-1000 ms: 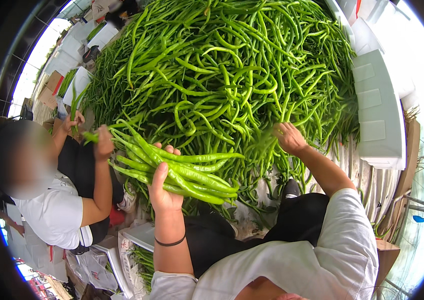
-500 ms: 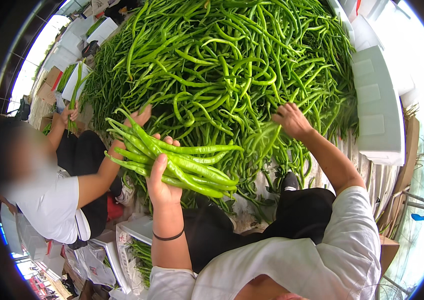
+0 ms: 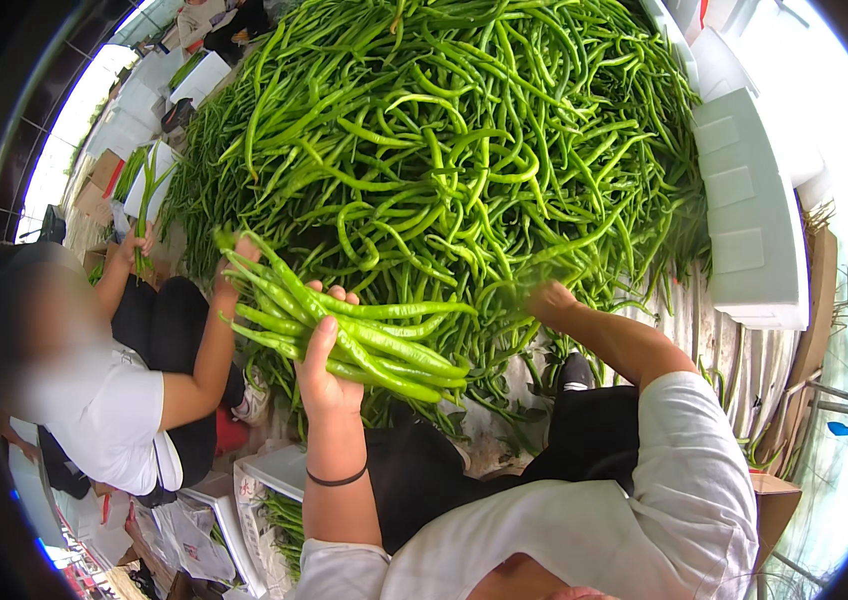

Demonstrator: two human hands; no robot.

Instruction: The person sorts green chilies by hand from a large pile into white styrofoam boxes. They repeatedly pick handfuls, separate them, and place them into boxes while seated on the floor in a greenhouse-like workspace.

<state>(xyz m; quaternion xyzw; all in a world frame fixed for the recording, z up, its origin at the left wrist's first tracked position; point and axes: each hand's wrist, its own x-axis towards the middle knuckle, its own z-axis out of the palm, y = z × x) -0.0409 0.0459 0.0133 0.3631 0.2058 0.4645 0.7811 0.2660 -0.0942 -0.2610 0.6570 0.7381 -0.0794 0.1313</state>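
Observation:
My left hand is closed around a bunch of long green chili peppers, held in front of me with most of them pointing right. Above and beyond it spreads a large heap of the same green chili peppers. My right hand is at the near edge of this heap. Its fingers are smeared by motion and partly hidden among the peppers, so I cannot make out whether it grips one.
On the left sits a co-worker in a white shirt, holding peppers in one hand. A white foam box stands right of the heap, near a cardboard box. More boxes and plastic bags lie at lower left.
My right hand has moved left and nearer to me along the heap's edge. The left hand keeps its bunch nearly still. The co-worker's nearer hand has shifted left.

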